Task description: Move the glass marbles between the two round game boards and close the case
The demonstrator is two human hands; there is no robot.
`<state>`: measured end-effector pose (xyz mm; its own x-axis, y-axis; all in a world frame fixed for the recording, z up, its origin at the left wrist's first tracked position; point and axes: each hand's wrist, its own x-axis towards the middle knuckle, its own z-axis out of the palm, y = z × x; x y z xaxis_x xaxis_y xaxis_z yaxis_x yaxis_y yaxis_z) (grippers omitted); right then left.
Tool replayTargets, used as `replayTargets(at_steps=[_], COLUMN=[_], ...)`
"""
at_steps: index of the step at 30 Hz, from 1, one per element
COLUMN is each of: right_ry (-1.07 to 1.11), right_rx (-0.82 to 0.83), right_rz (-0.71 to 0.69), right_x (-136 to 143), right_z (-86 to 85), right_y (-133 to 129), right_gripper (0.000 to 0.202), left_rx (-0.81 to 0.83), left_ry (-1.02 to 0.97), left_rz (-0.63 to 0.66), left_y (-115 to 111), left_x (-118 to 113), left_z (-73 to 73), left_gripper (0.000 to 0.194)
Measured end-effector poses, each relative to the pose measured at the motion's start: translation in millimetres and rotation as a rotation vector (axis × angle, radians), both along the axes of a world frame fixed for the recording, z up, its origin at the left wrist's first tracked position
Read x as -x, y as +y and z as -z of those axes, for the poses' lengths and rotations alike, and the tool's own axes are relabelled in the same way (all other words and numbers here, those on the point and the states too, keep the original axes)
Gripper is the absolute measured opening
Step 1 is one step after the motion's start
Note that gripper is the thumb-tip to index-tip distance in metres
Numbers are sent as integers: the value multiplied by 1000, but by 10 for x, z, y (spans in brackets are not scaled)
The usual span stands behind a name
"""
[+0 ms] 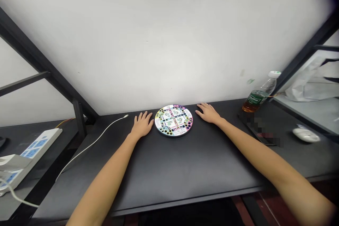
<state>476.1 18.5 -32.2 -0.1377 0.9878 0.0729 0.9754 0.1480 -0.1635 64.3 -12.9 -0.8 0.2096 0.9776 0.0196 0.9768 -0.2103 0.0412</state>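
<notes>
Pink-and-yellow disc (173,120), at frame centre, is judged light, stiff, best rim-gripped; left hand (142,125) and right hand (208,113) are spread, nothing held.

Nothing is reading cleanly. Bottle (262,91), between 2 and 3 o'clock from the board (173,120): its green label (256,97) is carrying a line of white lettering, brand-style, too blurred to spell out. Its white cap (274,74) is showing a green mark, also not resolving. Board: coloured print is covering the face; a small round sign (181,132) is sitting near its 5 o'clock edge, too tiny to make out.
</notes>
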Motion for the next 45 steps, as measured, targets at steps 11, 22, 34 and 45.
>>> replayTargets(at_steps=[11,22,34,45], right_ry=[7,3,9,-2], right_rx=[-1,2,-9,-6], right_rz=[-2,-5,-7,-3], right_x=[10,9,15,18], right_z=[-17,-16,-24,-32], right_y=[-16,-11,-22,-23], right_gripper=[72,70,71,70], left_rx=[9,8,7,4], left_ry=[-15,16,12,10], left_rz=[-1,-3,-2,-3], left_y=[1,6,-13,-4], left_x=[6,6,-3,0], left_z=[-2,2,-23,-6], left_gripper=[61,60,60,60])
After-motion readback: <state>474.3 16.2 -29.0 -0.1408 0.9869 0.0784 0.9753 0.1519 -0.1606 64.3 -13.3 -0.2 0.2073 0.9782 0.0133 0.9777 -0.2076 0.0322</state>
